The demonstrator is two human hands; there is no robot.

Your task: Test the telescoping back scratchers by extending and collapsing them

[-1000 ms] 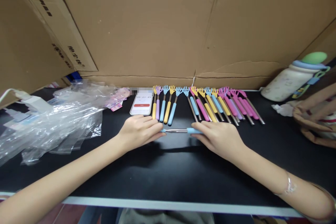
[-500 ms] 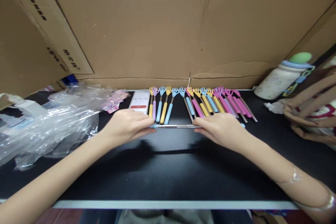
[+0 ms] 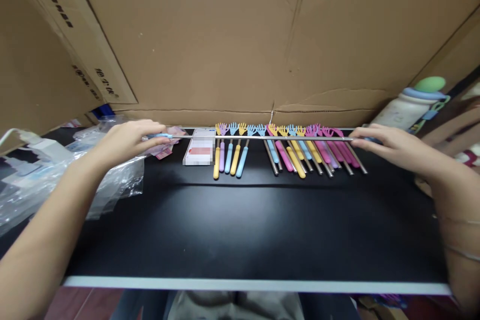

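Note:
A telescopic back scratcher (image 3: 240, 137) is stretched out level above the table, its thin metal rod running from one hand to the other. My left hand (image 3: 138, 140) is closed on its light blue end. At the far right, my right hand (image 3: 386, 145) grips the other end, where a bit of blue shows between the fingers. Behind and below the rod lie several short back scratchers in yellow, purple, blue and pink, with hand-shaped heads toward the cardboard. One blue back scratcher (image 3: 242, 160) ends the left group; a yellow one (image 3: 296, 160) lies in the right group.
A phone (image 3: 198, 157) lies left of the scratchers. Clear plastic bags (image 3: 112, 180) and a white charger (image 3: 47, 150) cover the table's left side. A bottle (image 3: 401, 110) with a green top stands back right, beside a beige bag. Cardboard (image 3: 225, 35) walls the back.
My hands have moved far apart and farther from me, the left going left and the right going right. The rod between them has grown from short to long.

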